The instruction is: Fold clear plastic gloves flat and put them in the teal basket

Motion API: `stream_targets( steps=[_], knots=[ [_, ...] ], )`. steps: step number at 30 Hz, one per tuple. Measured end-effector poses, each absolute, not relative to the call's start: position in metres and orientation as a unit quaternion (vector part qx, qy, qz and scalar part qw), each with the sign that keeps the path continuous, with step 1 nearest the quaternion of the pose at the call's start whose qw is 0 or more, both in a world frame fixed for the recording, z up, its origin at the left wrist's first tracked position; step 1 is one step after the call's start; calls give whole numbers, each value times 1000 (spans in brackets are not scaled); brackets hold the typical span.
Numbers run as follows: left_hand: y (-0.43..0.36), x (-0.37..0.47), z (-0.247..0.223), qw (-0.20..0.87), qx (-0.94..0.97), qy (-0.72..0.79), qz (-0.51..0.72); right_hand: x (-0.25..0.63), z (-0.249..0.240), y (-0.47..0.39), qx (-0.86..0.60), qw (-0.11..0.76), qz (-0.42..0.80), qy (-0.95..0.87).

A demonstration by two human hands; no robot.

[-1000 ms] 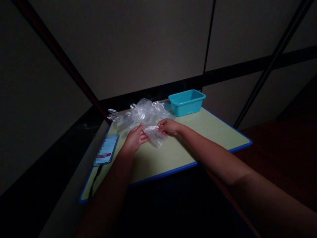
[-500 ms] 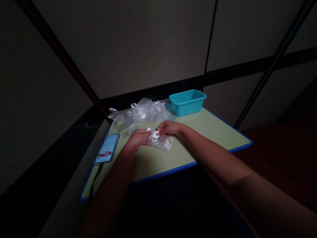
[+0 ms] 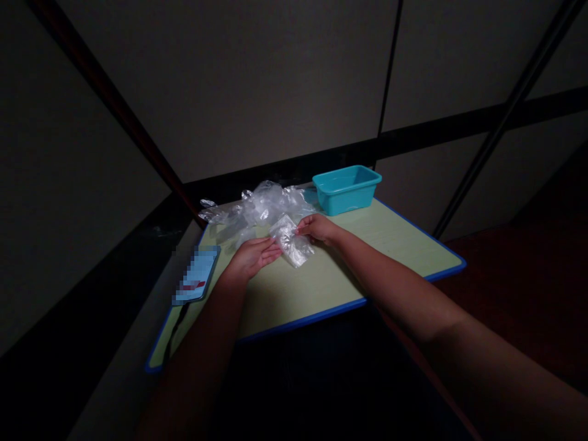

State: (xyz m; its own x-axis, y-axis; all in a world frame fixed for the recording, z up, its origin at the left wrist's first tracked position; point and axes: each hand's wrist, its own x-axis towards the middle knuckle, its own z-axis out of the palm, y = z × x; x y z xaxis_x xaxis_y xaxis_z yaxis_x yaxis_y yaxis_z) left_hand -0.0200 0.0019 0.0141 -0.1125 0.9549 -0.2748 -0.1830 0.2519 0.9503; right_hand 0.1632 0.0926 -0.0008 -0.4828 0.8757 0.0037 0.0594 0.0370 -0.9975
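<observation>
The step in hand looks like folding or flattening a clear plastic piece (image 3: pixel 294 248) over the tabletop's (image 3: pixel 294 300) middle, nearer than the crumpled plastic pile (image 3: pixel 269 205). The right hand (image 3: pixel 316 227) pinches its right edge; the left hand (image 3: pixel 255 255) meets its left edge with fingers spread, its grip unclear, and any further fold would call for aligned edges. No writing is legible: the smartphone (image 3: pixel 202 275) at left is pixelated, the far turquoise tub (image 3: pixel 348 199) shows no label.

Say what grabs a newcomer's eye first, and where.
The turquoise tub at the far right corner of the table, beside the heap of clear plastic. Then the shiny plastic piece pinched in the right hand, the left hand at its left edge.
</observation>
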Motion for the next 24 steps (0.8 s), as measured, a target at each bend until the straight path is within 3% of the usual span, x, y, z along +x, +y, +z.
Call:
stream_targets(
  steps=[14,24],
  knots=[
    [7,-17,-1,504,418,580,485,160,-2,88,-383,313,564,-661],
    [4,-21,7,504,413,574,496,169,1,91,-343,241,593,-688]
  ],
)
